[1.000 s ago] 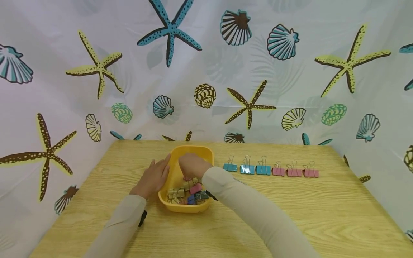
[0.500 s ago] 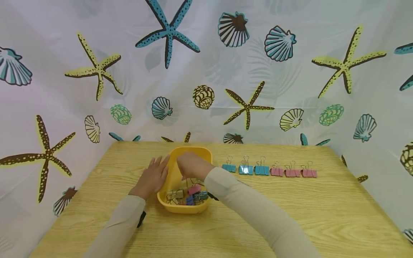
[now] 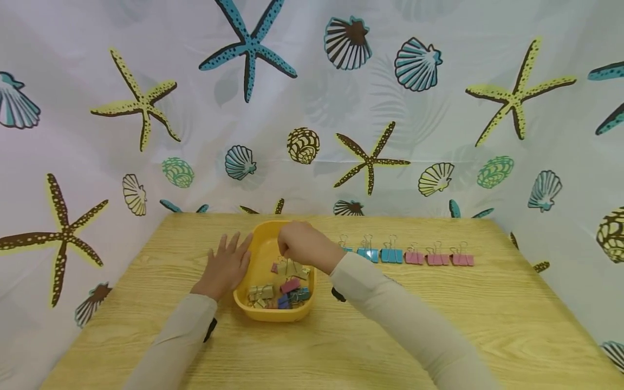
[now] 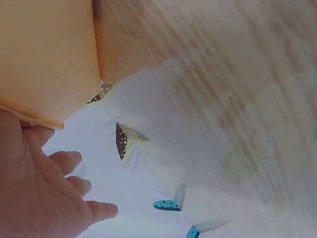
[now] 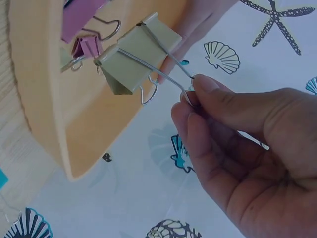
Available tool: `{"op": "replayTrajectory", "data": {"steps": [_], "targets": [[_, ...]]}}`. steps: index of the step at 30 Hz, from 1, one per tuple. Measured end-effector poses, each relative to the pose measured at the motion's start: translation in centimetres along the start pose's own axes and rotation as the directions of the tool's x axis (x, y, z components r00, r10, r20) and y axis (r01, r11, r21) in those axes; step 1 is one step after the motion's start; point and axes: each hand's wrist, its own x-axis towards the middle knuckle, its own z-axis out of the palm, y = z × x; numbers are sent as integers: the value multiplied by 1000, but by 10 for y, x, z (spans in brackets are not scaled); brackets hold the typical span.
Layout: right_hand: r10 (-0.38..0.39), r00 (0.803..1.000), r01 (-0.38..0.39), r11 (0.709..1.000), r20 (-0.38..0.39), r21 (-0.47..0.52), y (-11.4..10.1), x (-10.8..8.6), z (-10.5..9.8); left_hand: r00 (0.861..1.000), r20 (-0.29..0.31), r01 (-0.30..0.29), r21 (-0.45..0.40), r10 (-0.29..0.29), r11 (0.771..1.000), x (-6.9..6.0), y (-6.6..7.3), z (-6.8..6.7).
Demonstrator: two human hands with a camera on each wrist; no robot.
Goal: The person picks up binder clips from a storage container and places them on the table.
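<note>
My right hand (image 3: 308,245) is over the right side of the yellow bin (image 3: 274,316). In the right wrist view the thumb and fingertips of the right hand (image 5: 233,144) pinch the wire handle of a yellow binder clip (image 5: 136,52), which hangs from them. My left hand (image 3: 223,270) rests against the bin's left rim, fingers spread; the left wrist view shows the left hand (image 4: 42,183) touching the bin wall (image 4: 44,54). Mixed yellow, pink, blue and teal clips lie in the bin, among them a pink clip (image 3: 290,285).
Right of the bin a row of clips stands on the wooden table (image 3: 390,336): teal ones, such as this teal clip (image 3: 392,255), then pink ones, such as this pink clip (image 3: 437,259). A patterned cloth (image 3: 273,119) hangs behind and at both sides.
My right hand has moved right and lifted a yellow clip off the pile by its handle. My left hand stays at the bin's left rim, its fingers more spread.
</note>
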Motion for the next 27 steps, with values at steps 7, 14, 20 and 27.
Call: {"op": "replayTrajectory", "data": {"steps": [7, 14, 20, 27], "targets": [[21, 997, -18, 999, -71, 48, 13, -19, -6, 1000, 3, 6, -5, -6, 1000, -2, -2, -1], [59, 992, -50, 996, -110, 80, 31, -39, -19, 1000, 6, 5, -23, -5, 1000, -2, -1, -2], [104, 988, -95, 992, -111, 85, 52, -63, -21, 1000, 23, 0, -37, 1, 999, -3, 0, -1], [140, 985, -133, 988, -100, 81, 73, -80, -14, 1000, 26, 1, -56, 0, 998, -2, 1, -2]]}}
